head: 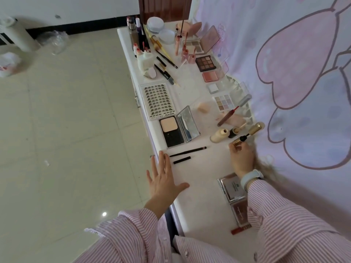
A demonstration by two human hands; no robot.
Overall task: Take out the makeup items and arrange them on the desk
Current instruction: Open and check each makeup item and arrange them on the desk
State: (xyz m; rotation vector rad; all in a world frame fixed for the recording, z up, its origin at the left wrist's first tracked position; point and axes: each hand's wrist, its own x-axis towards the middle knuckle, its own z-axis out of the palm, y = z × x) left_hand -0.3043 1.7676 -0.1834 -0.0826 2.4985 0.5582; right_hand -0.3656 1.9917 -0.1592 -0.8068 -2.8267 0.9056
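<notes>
On the white desk [199, 173], the right hand [241, 158] pinches a gold mascara tube [236, 142] beside its wand [252, 130], while the left hand [163, 179] hovers flat, fingers spread, near two black pencils [187, 151].

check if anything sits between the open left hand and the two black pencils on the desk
Nothing visible does. The left hand hovers flat over bare white desk, and the long black pencil and short black pencil lie just beyond its fingertips, with no item between.

One head-worn wide-angle view looks steeply down and forward along the long white surface [191, 168], close above both hands.
</notes>
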